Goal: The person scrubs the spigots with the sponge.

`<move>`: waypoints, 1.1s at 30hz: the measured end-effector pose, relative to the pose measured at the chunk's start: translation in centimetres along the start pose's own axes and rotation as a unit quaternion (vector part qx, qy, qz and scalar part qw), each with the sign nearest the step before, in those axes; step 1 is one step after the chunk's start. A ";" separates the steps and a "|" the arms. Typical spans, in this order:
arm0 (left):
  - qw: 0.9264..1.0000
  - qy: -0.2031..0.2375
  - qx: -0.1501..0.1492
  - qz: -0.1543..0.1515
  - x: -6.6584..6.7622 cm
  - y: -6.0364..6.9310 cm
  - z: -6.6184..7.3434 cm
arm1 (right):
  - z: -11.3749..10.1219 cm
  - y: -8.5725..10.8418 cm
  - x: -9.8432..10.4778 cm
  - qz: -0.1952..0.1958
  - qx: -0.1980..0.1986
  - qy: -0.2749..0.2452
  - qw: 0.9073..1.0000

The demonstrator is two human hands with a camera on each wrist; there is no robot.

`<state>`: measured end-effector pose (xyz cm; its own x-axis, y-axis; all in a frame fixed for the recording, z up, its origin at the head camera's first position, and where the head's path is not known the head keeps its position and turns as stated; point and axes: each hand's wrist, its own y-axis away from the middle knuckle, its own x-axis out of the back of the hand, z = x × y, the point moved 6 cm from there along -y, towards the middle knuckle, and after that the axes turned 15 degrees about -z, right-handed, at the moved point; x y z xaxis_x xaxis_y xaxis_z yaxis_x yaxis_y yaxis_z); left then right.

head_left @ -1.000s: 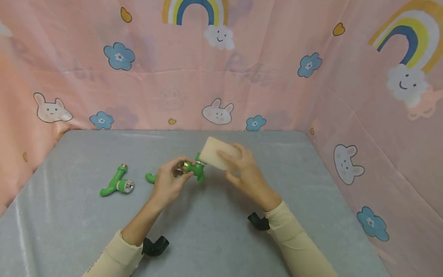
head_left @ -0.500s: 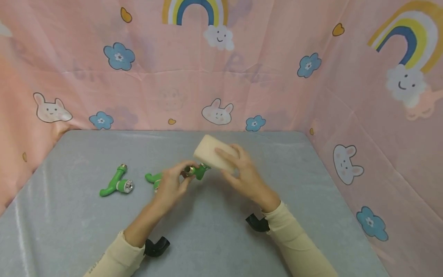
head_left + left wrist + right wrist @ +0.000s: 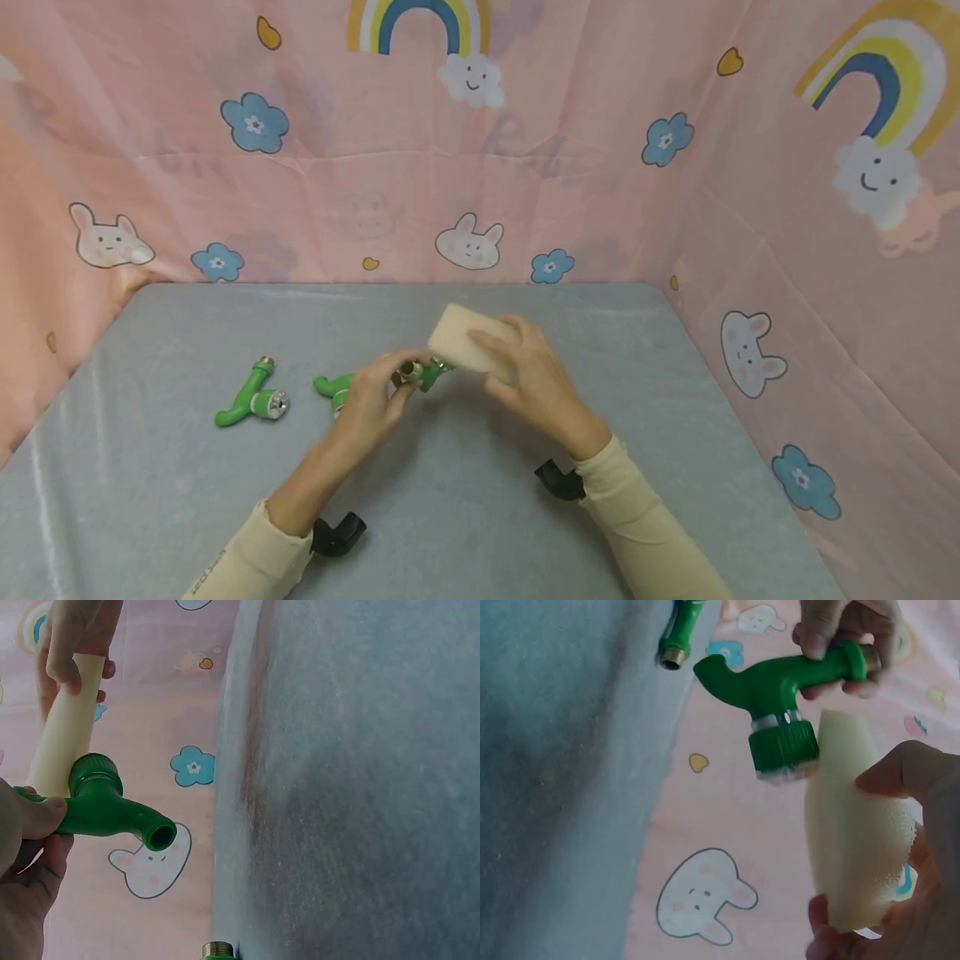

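My left hand (image 3: 371, 396) pinches a green tap (image 3: 769, 682) by its brass-threaded end, above the table. The tap's ribbed knob (image 3: 784, 748) and curved spout show in the right wrist view; the left wrist view looks toward the spout's opening. In my right hand (image 3: 543, 383) is a cream sponge block (image 3: 468, 337), gripped between thumb and fingers. One edge of the sponge lies against the knob, or very close to it. From the head camera the sponge covers part of the tap.
A second green tap (image 3: 251, 396) lies on the grey cloth-covered table (image 3: 187, 500), left of the hands. Another green tap (image 3: 330, 386) lies partly hidden behind my left hand. A patterned pink curtain (image 3: 337, 200) rises behind the table and along its sides.
The sponge has shifted left and up over the tap, then back right and down. The held tap has tilted, and more of it is now hidden behind the sponge. Both hands keep their grips.
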<state>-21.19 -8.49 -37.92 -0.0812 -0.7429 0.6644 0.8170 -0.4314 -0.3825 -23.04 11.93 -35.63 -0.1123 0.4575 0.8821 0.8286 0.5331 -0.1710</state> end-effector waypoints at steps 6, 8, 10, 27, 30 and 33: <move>0.999 0.032 0.033 0.002 0.8 0.0 -0.6 | 1.8 0.3 0.5 -0.066 -0.029 -0.106 0.992; 0.998 0.046 0.044 0.000 1.0 0.1 -0.9 | 2.4 0.4 0.9 -0.079 -0.041 -0.136 0.987; 0.997 0.060 0.053 -0.003 1.1 0.0 -1.1 | 2.9 0.6 1.3 -0.082 -0.048 -0.157 0.983; 0.981 0.192 0.032 -0.015 0.9 -0.2 -1.6 | 1.6 -0.5 -0.6 -0.098 0.040 -0.244 0.964; 0.978 0.207 0.024 -0.003 1.1 -0.2 -1.7 | 1.7 -0.4 -0.5 -0.097 0.038 -0.246 0.964; 0.975 0.221 0.018 0.010 1.4 -0.2 -1.7 | 1.8 -0.3 -0.4 -0.096 0.035 -0.246 0.964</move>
<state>-22.44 -10.38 -38.02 -0.2973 -0.9021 0.3126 0.8399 -0.4029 -0.3637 -24.20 12.83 -36.74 -0.5205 0.6179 0.5893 0.7292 0.6808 -0.0698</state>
